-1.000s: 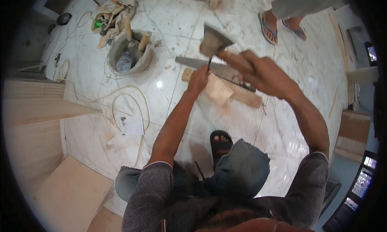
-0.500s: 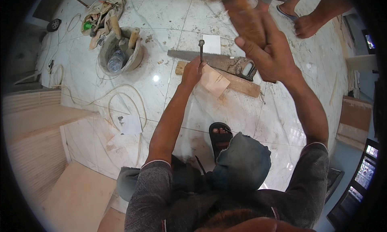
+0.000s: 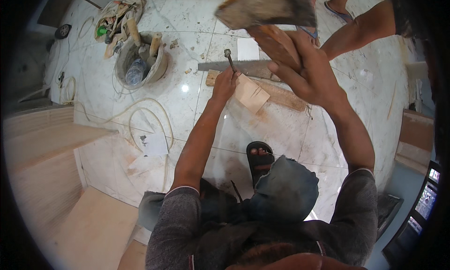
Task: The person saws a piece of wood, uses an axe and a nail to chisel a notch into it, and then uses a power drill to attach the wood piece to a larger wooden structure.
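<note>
Here at frame centre: one wood block [image 3: 251, 93], dark-lined, seemingly whole; left hand [image 3: 225, 85] pinching knob-headed metal rod [image 3: 229, 57], right hand [image 3: 313, 73] wrapped round hatchet [image 3: 269, 9].

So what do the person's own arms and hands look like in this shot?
Both the left hand and right hand are bare, with no gloves visible. The forearms are uncovered too, and I see no watch or bracelet. The short sleeves are dark grey, each edged with a thin pale trim.
</note>
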{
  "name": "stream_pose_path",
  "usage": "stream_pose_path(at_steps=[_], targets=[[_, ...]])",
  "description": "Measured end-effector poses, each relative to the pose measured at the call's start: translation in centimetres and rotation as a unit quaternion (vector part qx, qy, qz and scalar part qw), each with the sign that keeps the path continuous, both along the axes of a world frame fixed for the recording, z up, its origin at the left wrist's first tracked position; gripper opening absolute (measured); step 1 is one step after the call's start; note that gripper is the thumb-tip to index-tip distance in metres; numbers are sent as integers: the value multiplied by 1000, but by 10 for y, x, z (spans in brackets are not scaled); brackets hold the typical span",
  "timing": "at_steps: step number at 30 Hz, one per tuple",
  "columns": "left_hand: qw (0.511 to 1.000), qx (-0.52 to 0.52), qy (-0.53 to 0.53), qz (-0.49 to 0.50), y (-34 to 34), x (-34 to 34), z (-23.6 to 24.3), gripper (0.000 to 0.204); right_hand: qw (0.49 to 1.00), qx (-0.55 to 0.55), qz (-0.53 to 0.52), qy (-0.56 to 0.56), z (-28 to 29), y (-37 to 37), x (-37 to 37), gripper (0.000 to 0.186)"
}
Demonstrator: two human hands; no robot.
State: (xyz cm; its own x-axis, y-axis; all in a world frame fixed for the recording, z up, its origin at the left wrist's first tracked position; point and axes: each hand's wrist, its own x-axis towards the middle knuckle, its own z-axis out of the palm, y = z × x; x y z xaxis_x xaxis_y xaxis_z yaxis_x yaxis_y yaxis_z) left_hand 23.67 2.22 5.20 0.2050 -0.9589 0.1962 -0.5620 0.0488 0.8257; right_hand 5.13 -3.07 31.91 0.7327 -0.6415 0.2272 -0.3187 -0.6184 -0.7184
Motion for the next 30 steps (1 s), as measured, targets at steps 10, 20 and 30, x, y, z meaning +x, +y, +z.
stream_pose_path(at_steps=[10, 20, 30], targets=[[1000, -20, 13, 12, 6, 0, -8, 11, 972, 231, -11, 44, -19, -5, -10, 47], [974, -40, 169, 146, 33, -32, -26, 18, 901, 320, -266, -127, -266, 48, 7, 37], [998, 32, -50, -19, -3, -23, 5, 20, 911, 289, -294, -31, -275, 56, 9, 33]])
